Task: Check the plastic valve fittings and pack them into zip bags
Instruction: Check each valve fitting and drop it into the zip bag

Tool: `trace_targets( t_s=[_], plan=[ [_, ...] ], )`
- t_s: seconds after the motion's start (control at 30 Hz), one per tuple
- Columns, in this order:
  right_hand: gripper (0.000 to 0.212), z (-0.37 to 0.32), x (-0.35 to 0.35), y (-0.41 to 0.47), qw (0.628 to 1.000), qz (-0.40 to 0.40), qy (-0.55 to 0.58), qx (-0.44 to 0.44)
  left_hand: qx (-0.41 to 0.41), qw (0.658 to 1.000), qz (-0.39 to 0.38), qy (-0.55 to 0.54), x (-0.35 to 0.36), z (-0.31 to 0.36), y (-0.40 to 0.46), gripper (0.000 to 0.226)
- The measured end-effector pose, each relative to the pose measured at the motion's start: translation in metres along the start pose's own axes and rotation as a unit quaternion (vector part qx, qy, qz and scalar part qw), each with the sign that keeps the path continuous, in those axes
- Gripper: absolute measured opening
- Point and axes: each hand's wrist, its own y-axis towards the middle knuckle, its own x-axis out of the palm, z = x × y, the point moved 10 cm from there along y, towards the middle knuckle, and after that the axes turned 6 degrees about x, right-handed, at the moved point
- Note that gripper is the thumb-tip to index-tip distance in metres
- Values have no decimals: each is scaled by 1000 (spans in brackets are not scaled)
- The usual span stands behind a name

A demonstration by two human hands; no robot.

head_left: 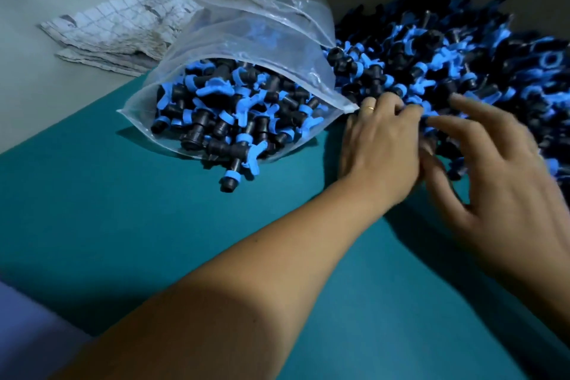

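Landmark: we take the zip bag [234, 77] as reference; it lies on its side on the teal table [154, 225], mouth open toward the pile.
Bag contents: we see it well loaded with black-and-blue valve fittings [228, 111], though the upper part hangs slack; one loose fitting [231, 177] lies on the table at the bag's near edge.
Unpacked stock: a large pile of fittings [462, 58] sits just right of the bag mouth.
Left hand [379, 145]: just right of the bag corner, fingers curled into the pile edge; we cannot tell what they hold.
Right hand [505, 170]: farther right, fingers spread over the pile, blurred, gripping nothing visible.
Progress: we judge packing to be partway; most stock remains, and the bag is unsealed.
Other: folded cloths [123, 25] lie behind the bag.
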Motion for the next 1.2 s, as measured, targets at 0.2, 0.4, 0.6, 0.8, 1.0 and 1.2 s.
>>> trace_targets(
  t_s=[0.2,0.4,0.6,0.8,1.0,1.2],
  plan=[
    [50,67,26,-16,967,-105,-141,186,36,991,-97,84,25,13,-5,64],
    [39,66,22,-11,980,-91,-94,151,63,986,-146,56,38,17,-8,53],
    [34,71,12,-9,980,-83,-11,180,69,988,-139,0,33,22,-9,52],
    [45,73,12,-8,980,-96,24,173,66,983,-154,-80,33,22,-12,71],
    [38,83,8,-13,973,-45,109,200,86,983,-138,-89,33,24,-12,44],
    [39,93,10,-11,963,-55,164,207,106,978,-131,-124,27,30,-10,21]
  ],
)
